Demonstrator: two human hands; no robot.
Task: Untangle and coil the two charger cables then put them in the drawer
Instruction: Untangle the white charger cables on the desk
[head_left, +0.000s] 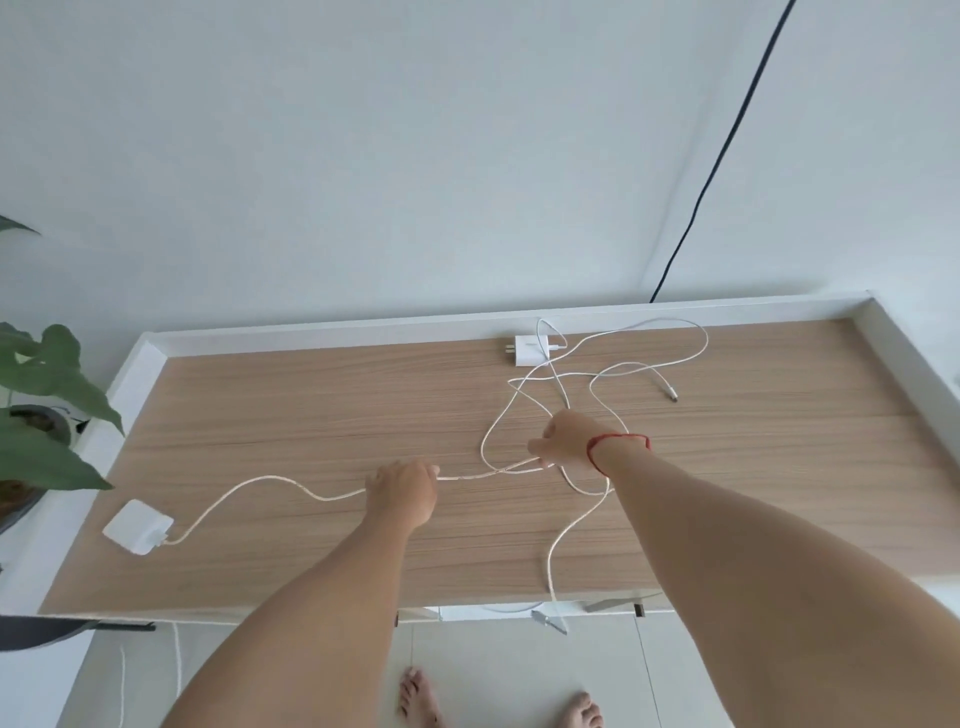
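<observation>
Over the table (260, 395), 1 white cable (270, 480) is gripped in the left hand (402, 491) and pinched by the right hand (566, 441).

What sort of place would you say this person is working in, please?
Most likely a room in a home: a wood-topped desk against a plain white wall, a potted plant beside it, and bare feet on a tiled floor. A white charger lies on the desk.

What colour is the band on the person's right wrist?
Red: a thin string band, shown best in the head view.
</observation>
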